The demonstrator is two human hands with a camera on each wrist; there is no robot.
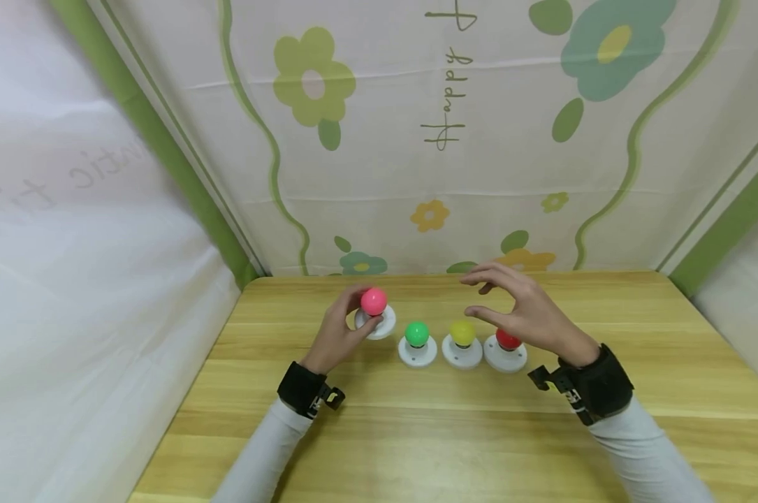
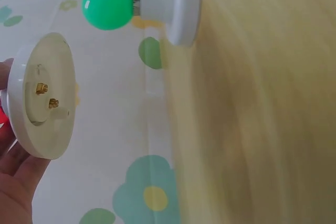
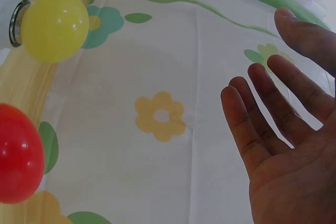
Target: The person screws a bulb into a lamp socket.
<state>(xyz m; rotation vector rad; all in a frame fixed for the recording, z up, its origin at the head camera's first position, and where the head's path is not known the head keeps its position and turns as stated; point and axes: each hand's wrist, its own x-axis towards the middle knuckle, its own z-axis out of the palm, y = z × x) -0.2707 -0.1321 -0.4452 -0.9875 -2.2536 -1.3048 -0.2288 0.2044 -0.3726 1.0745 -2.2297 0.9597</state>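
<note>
My left hand (image 1: 339, 330) grips a pink light bulb (image 1: 374, 301) in a round white lamp holder (image 1: 386, 324), thumb on the near side and fingers behind. In the left wrist view the holder's hollow underside (image 2: 56, 66) faces the camera, raised off the table, with two brass screws inside. To the right stand a green bulb (image 1: 417, 332), a yellow bulb (image 1: 462, 332) and a red bulb (image 1: 508, 340), each upright in its own white holder. Over the yellow and red bulbs hovers my right hand (image 1: 528, 307), holding nothing, its fingers spread and thumb apart.
The lamps stand in a row on a wooden table (image 1: 429, 433), toward its far edge. Behind it hangs a white cloth (image 1: 366, 168) printed with flowers, and more white cloth (image 1: 102, 293) closes the left side. Both wrists wear black camera straps (image 1: 599, 384).
</note>
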